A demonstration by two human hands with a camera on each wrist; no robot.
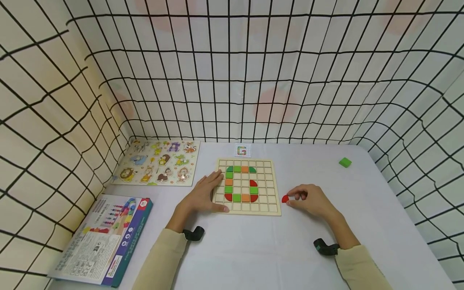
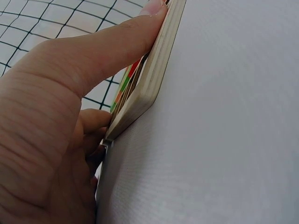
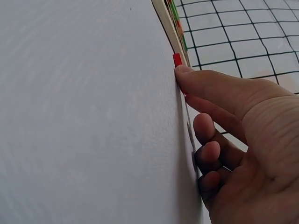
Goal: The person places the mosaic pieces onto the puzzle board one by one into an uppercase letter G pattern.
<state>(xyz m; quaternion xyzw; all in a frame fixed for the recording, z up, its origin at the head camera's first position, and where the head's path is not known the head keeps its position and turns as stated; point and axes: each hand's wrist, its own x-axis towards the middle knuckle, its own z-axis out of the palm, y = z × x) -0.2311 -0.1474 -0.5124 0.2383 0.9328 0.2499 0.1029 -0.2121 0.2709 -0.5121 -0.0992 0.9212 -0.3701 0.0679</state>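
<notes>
A square wooden grid board [image 1: 266, 208] lies on the table, with green, orange and red tiles forming a G-like outline. My left hand [image 1: 203, 193] rests at its left side, fingers spread along the edge and thumb on the front left corner. That thumb [image 2: 117, 42] lies over the board's rim in the left wrist view. Right of the board, my right hand [image 1: 309, 198] pinches a red rounded tile [image 1: 285, 199] between thumb and index finger. In the right wrist view the red tile [image 3: 177, 59] sticks out past the thumb, and the other fingers are curled.
Behind the board lies a small pattern card [image 1: 243, 150] with a coloured G. A green tile [image 1: 345, 162] is at the far right. An animal puzzle board [image 1: 159, 161] lies at the back left, a game box [image 1: 105, 239] at the front left. Black wire mesh [image 1: 228, 80] surrounds the table.
</notes>
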